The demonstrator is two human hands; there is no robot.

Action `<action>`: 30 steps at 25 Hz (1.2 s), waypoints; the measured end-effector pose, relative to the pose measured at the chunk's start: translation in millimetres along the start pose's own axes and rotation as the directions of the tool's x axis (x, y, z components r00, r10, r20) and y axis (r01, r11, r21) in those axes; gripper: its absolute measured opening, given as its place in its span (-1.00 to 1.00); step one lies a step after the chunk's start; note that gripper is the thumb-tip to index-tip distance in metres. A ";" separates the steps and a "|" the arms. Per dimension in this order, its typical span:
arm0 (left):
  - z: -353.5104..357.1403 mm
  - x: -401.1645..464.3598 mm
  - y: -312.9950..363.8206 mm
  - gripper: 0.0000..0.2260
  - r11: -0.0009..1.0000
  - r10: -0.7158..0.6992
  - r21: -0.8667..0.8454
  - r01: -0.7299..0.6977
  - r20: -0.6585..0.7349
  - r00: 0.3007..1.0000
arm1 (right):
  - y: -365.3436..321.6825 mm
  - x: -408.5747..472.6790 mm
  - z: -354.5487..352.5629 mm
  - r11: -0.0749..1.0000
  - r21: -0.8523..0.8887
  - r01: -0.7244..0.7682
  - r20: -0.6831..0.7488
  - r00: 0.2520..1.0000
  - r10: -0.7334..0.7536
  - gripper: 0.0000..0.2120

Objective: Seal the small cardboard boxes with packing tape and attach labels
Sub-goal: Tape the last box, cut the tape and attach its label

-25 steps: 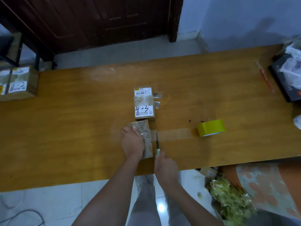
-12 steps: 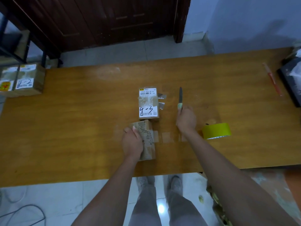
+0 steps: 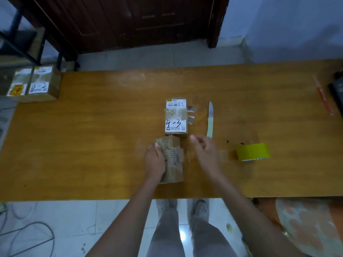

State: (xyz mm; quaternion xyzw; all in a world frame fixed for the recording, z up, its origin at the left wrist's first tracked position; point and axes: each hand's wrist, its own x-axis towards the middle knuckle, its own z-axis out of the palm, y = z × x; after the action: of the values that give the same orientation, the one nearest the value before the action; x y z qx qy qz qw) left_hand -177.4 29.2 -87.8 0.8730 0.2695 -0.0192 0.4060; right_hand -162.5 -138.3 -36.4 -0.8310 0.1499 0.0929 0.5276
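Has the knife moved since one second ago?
Yes. The knife went from the near table edge to beside the labelled box, farther away; the right hand released it.

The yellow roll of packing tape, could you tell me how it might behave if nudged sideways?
The yellow roll of packing tape seems to stand on its curved edge on the wooden table, so it would probably roll. It looks light and rigid, likely easy to lift.

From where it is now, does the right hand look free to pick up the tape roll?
Probably yes. The right hand is empty, and only bare table lies between it and the yellow tape roll just to its right.
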 end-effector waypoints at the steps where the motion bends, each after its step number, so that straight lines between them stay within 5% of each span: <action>1: -1.6 -6.6 -0.3 -0.63 0.999 -0.004 -0.048 0.004 -0.001 1.000 | -3.6 -18.2 7.4 0.995 0.059 -0.084 0.125 0.989 0.077 -0.39; 3: -3.0 -22.0 0.6 -0.63 0.992 -0.009 -0.122 0.009 -0.001 1.000 | -7.5 -39.8 19.5 0.972 0.106 -0.208 0.268 0.948 0.174 -0.23; 7: -6.8 -33.6 20.0 -0.61 0.969 -0.031 -0.244 0.040 0.043 0.999 | -11.7 -45.6 22.1 0.963 0.249 -0.101 0.120 0.990 0.073 -0.66; 11: -10.5 -34.7 44.5 -0.60 0.948 0.009 -0.319 0.021 0.092 0.996 | -11.6 -39.9 10.7 0.899 0.427 -0.101 0.057 0.995 0.085 -0.77; 23: -24.9 -39.2 78.6 -0.59 0.953 0.008 -0.303 0.016 0.078 0.997 | -32.9 -44.6 -9.0 0.877 0.473 -0.087 0.118 0.992 0.035 -0.71; 26: -30.8 -40.9 81.8 -0.64 0.967 0.020 -0.253 -0.009 0.042 0.999 | -31.0 -42.7 -10.1 0.830 0.522 -0.196 0.155 0.979 0.134 -0.69; 28: -31.7 -38.6 80.0 -0.68 0.956 -0.075 -0.270 0.118 0.162 0.984 | -25.2 -41.9 -11.5 0.808 0.522 -0.274 0.155 0.962 0.226 -0.64; 30: -38.2 -39.9 80.1 -0.61 0.833 -0.208 -0.392 0.390 0.430 0.878 | -21.6 -40.7 -14.9 0.806 0.501 -0.316 0.154 0.949 0.276 -0.62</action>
State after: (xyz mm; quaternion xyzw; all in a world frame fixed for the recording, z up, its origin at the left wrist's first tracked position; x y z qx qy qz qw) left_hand -179.7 -3.5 3.8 0.6752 0.3202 -0.1821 0.6391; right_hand -193.3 -137.0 1.0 -0.6201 0.2773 0.1606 0.7161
